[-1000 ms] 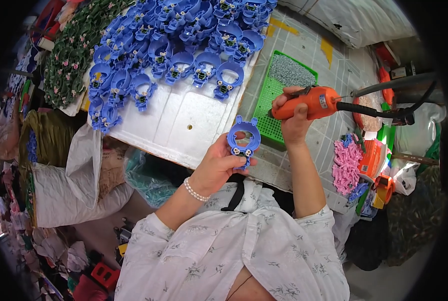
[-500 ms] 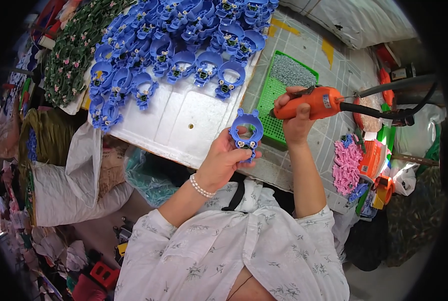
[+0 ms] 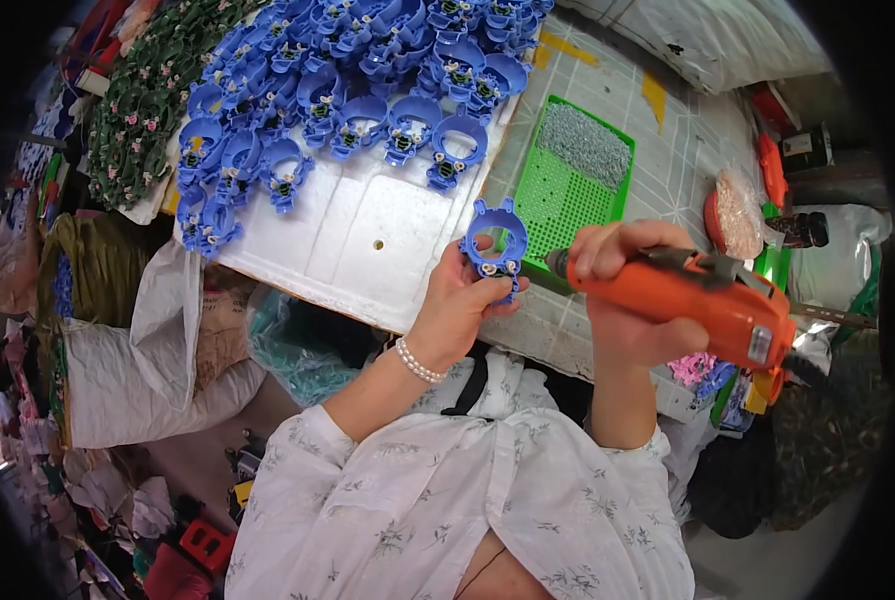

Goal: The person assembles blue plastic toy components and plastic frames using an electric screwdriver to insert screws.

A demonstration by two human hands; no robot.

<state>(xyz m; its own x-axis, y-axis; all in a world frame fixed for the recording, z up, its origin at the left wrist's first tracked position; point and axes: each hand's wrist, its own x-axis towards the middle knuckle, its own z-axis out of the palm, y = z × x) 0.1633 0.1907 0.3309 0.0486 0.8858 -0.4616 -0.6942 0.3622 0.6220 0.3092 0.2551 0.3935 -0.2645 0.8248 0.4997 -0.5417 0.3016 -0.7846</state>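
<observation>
Near the table's front edge my left hand is closed on a blue plastic piece, a ring with two small ears and a little dark-and-white figure at its foot. The fingers and thumb pinch its lower end; the ring stands upward. My right hand is wrapped round an orange power screwdriver, held level in the air. Its dark tip points left, close to the blue piece but apart from it. Behind the tip lies a green perforated tray, with many tiny silvery metal parts, likely screws, in its far half.
Many similar blue pieces crowd the white board at the back left. Beyond them is a heap of green pieces. Pink parts and a bag of pale bits lie right. White sacks stand left.
The screwdriver has come nearer and to the right, turning so its body slopes down to the right. My left hand with the blue piece has shifted slightly right and nearer.
</observation>
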